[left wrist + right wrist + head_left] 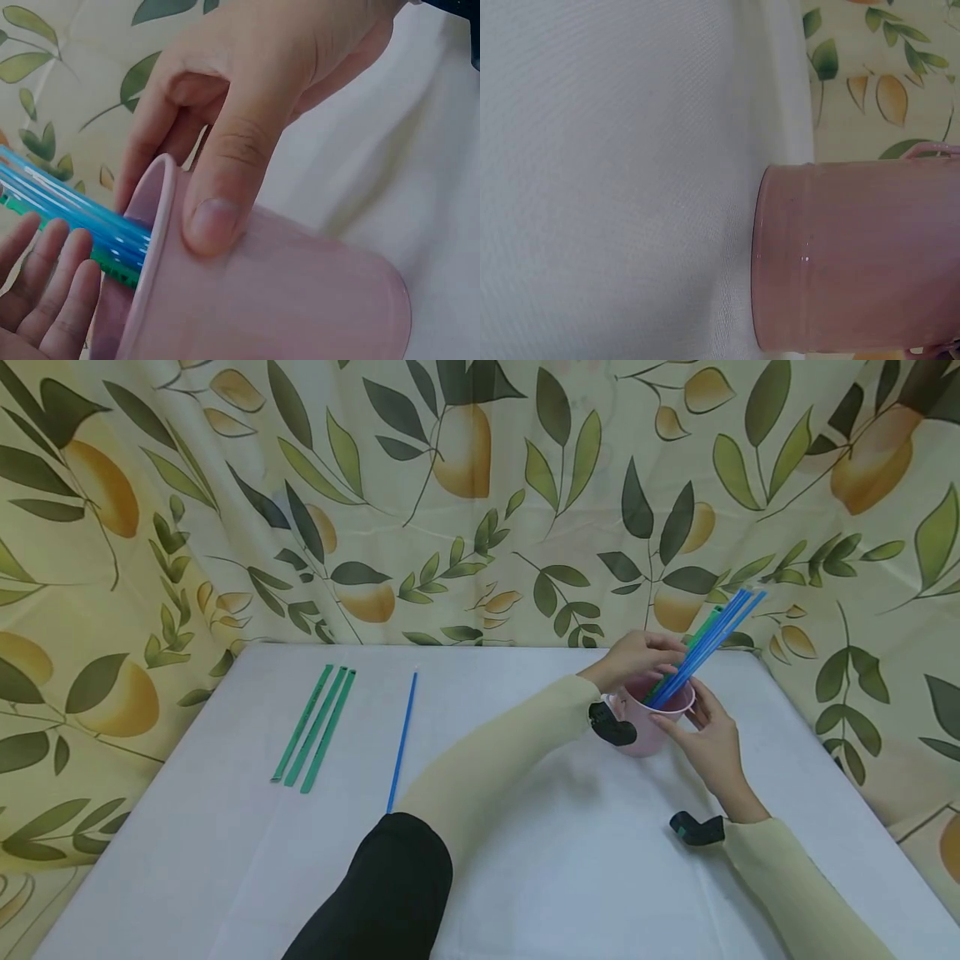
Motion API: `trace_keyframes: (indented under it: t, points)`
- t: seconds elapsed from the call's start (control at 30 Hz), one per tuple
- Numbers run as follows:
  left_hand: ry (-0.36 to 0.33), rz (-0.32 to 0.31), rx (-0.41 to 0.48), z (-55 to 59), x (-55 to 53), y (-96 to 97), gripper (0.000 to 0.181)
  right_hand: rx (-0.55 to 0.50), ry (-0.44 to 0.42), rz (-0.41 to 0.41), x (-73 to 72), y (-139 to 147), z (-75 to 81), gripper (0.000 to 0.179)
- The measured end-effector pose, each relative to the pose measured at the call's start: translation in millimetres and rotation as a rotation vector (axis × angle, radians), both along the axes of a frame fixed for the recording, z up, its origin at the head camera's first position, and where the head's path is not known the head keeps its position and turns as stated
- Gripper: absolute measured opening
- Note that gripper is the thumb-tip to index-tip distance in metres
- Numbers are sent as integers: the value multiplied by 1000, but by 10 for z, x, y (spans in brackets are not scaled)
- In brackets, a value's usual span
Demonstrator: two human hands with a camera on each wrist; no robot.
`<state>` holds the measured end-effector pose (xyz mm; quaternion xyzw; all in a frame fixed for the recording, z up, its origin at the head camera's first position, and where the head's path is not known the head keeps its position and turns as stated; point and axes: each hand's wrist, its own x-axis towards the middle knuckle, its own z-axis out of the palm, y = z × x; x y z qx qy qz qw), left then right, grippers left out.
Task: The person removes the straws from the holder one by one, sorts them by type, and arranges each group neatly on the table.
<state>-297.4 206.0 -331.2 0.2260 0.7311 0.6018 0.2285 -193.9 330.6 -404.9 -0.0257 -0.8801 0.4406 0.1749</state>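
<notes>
Far L on the tabletop (570,877), 3 green sticks (316,727) lie side by side w/ small gaps; low risk, tho a sideways brush could scatter them. Next, a lone blue straw (402,739), near end right by the L sleeve (495,752): if that arm swings low, the straw could get dragged or rolled. Then the black L wrist unit (613,725), overlapping the pink cup (654,731) in the head view; can't tell if they touch, but a careless turn might knock it. L hand (633,660) is up by the rim, fingers loosely extended beside the straws, wrapped round nothing; pulling off roughly could catch a few & flip them out. Cup itself is at back R, w/ blue straws (705,647) & inner green sticks (114,268) leaning R, well above the rim, so prob a bit top-heavy: unsupported, it might tip R. R hand (708,743) grips it, thumb on outer wall near rim, other fingers round the far side; a slip there = tilt & spill
</notes>
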Motion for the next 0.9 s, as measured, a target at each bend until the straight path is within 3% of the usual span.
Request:
trace_keyframes:
  t: [0.3,0.9]
  points:
    - [-29,-22,-100,-65,15,62,30,9,6,5,1,2,-13,78]
    - [-4,-46,-130,-39,85,96,28,1,42,22,2,3,-2,78]
